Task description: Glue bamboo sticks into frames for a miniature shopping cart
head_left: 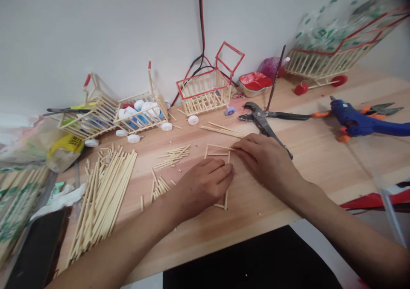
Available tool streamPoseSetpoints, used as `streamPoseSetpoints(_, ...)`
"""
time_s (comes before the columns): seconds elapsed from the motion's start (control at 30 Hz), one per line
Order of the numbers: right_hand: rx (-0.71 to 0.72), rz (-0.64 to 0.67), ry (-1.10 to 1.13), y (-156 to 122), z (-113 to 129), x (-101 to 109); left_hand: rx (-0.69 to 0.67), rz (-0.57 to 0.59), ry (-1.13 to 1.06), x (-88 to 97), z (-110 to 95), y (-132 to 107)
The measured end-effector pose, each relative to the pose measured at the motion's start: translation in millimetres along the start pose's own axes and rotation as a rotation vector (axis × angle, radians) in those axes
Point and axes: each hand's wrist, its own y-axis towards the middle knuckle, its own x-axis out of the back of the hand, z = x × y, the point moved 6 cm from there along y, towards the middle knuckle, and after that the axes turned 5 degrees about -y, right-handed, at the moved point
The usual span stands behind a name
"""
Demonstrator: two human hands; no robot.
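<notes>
We note both forearms bare, converging forward. Our left hand (205, 182) is back up, its fingers (221, 176) curled under and bunched towards the right hand (254, 152); we cannot see the left thumb. Our right hand sits just beside the left, slightly farther forward, knuckles raised, its fingertips pointing leftward and downward. Right wrist (297, 191) nearly straight, behind and rightward of that hand. Hands near each other, not touching.

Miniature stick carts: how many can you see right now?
4: the leftmost cart, the second cart just right of it, the red-rimmed cart near the middle, and the red-wheeled cart at far right. No sign of hidden ones.
</notes>
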Motion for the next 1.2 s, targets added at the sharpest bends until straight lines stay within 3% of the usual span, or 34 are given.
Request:
streamPoseSetpoints(0.43, 0.020, 0.061, -0.071, 5, 4, 2, 0.017, -0.022, -0.037, -0.6, 1, -1)
streamPoseSetpoints(0.77, 0.041, 0.031, -0.094, 6, 4, -2, 0.050, -0.052, -0.081, 1.8, 4, -6)
streamPoseSetpoints(0.83, 0.044, 0.034, -0.089, 6, 4, -2, 0.119, -0.108, -0.124, 6.1, 11, -9)
streamPoseSetpoints(1.0, 0.044, 0.032, -0.083, 7, 4, -1, 0.434, -0.293, -0.114, 20.9, 43, -18)
streamPoseSetpoints(1.1, 0.044, 0.032, -0.081, 6, 4, -1, 0.543, -0.299, -0.092, 22.3, 54, -22)
streamPoseSetpoints(1.2, 0.044, 0.040, -0.090, 6, 4, -2, 0.545, -0.251, -0.082, 17.8, 55, -23)
